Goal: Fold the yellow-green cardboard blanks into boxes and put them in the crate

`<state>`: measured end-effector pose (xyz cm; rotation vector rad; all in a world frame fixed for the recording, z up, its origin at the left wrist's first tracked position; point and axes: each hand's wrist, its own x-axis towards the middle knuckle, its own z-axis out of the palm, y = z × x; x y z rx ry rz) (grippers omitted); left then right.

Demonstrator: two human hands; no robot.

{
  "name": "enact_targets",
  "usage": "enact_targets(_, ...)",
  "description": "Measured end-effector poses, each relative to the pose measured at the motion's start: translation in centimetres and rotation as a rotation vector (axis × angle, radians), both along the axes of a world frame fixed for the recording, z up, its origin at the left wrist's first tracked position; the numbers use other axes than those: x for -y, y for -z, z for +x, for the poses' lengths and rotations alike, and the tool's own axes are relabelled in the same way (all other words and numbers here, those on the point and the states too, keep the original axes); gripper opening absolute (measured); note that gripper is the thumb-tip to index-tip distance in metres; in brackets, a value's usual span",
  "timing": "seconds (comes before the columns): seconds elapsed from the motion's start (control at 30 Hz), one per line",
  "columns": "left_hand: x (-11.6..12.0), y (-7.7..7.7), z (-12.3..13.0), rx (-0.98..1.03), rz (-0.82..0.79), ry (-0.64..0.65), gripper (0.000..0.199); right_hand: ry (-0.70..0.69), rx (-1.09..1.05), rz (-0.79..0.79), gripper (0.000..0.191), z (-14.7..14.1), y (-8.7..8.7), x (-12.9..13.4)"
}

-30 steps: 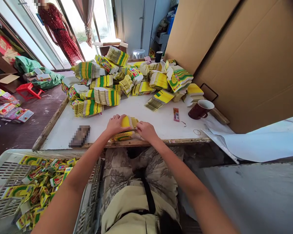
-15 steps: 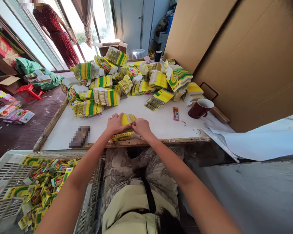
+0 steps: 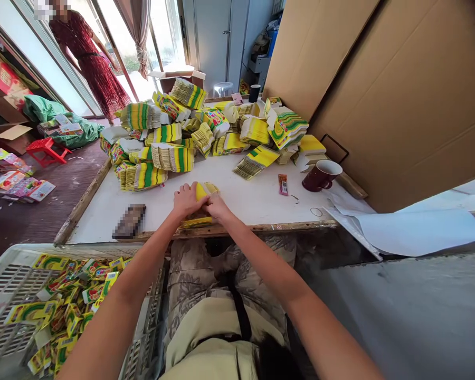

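Observation:
My left hand (image 3: 187,199) is wrapped round a small yellow bundle of flat cartons (image 3: 206,188) near the table's front edge. My right hand (image 3: 217,207) presses against the bundle's right side with its fingers closed, and the two hands meet over it. Between and below them the palms hide much of the bundle. More yellow cartons (image 3: 198,222) lie along the edge just under my hands. Beyond, a big heap of yellow and green carton bundles (image 3: 174,157) covers the back of the table.
To the left lies a blurred-out flat object (image 3: 129,221). A maroon mug (image 3: 322,176), a small packet (image 3: 283,184) and a rubber band (image 3: 315,211) are on the right. A crate (image 3: 8,285) of filled-out cartons stands lower left. Tall cardboard (image 3: 364,116) borders the right. A person (image 3: 87,58) stands far left.
My right hand has shifted left over the bundle, closer to my left hand. The cartons at the edge are now more covered. The standing person has moved slightly.

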<state>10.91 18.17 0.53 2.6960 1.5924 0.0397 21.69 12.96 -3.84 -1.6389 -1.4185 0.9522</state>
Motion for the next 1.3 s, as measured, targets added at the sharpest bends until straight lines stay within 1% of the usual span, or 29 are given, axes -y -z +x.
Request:
enact_targets(0.07, 0.0, 0.0, -0.1, 0.000, -0.005, 0.041, 0.069, -0.091, -0.077, -0.082, 0.026, -1.4, -0.1, 0.3)
enact_targets(0.13, 0.0, 0.0, -0.1, 0.002, -0.009, 0.073, 0.065, -0.173, -0.119, -0.145, 0.029, -2.1, -0.3, 0.7)
enact_targets(0.2, 0.0, 0.1, -0.2, 0.008, -0.006, 0.084, 0.064, -0.225, -0.155, -0.179, 0.026, -2.0, -0.5, 1.1)
enact_targets(0.3, -0.1, 0.2, -0.2, 0.022, -0.003, 0.086, 0.066, -0.243, -0.177, -0.196, 0.018, -1.2, -0.7, 1.3)
enact_targets(0.37, -0.2, 0.3, -0.3, 0.028, -0.007, 0.088, 0.067, -0.231, -0.168, -0.187, 0.016, -0.7, -0.9, 1.3)
enact_targets(0.47, -0.4, 0.3, -0.4, 0.039, -0.014, 0.092, 0.068, -0.199, -0.105, -0.162, 0.021, 0.1, -1.4, 1.8)
enact_targets(0.53, -0.5, 0.4, -0.4, 0.045, -0.017, 0.096, 0.069, -0.167, -0.037, -0.142, 0.024, 0.8, -1.8, 2.5)
enact_targets(0.63, -0.5, 0.5, -0.4, 0.058, -0.014, 0.095, 0.071, -0.107, 0.066, -0.107, 0.024, 2.2, -2.8, 4.1)
enact_targets(0.7, -0.5, 0.5, -0.4, 0.066, -0.016, 0.092, 0.072, -0.043, 0.129, -0.087, 0.023, 3.3, -3.4, 5.2)
enact_targets(0.77, -0.4, 0.4, -0.4, 0.066, -0.023, 0.090, 0.072, 0.054, 0.205, -0.064, 0.024, 4.1, -3.9, 5.8)
enact_targets(0.83, -0.4, 0.3, -0.4, 0.060, -0.029, 0.085, 0.072, 0.154, 0.293, -0.038, 0.021, 4.4, -4.2, 6.1)
enact_targets(0.9, -0.3, 0.2, -0.4, 0.057, -0.032, 0.079, 0.071, 0.207, 0.369, -0.024, 0.022, 4.2, -4.0, 5.8)
enact_targets(1.0, -0.3, 0.1, -0.4, 0.053, -0.039, 0.078, 0.071, 0.204, 0.434, -0.038, 0.034, 3.3, -3.4, 4.9)
enact_targets(1.03, -0.3, 0.1, -0.4, 0.052, -0.040, 0.078, 0.071, 0.196, 0.445, -0.044, 0.035, 3.1, -3.2, 4.5)
enact_targets(1.07, -0.3, 0.1, -0.4, 0.052, -0.041, 0.078, 0.071, 0.190, 0.452, -0.047, 0.033, 3.0, -3.0, 4.1)
enact_targets(1.17, -0.3, 0.1, -0.3, 0.052, -0.050, 0.066, 0.072, 0.167, 0.458, -0.031, 0.020, 3.3, -2.4, 3.3)
enact_targets(1.3, -0.2, -0.2, -0.2, 0.040, -0.076, 0.063, 0.075, 0.138, 0.438, 0.006, 0.019, 4.2, -2.0, 3.1)
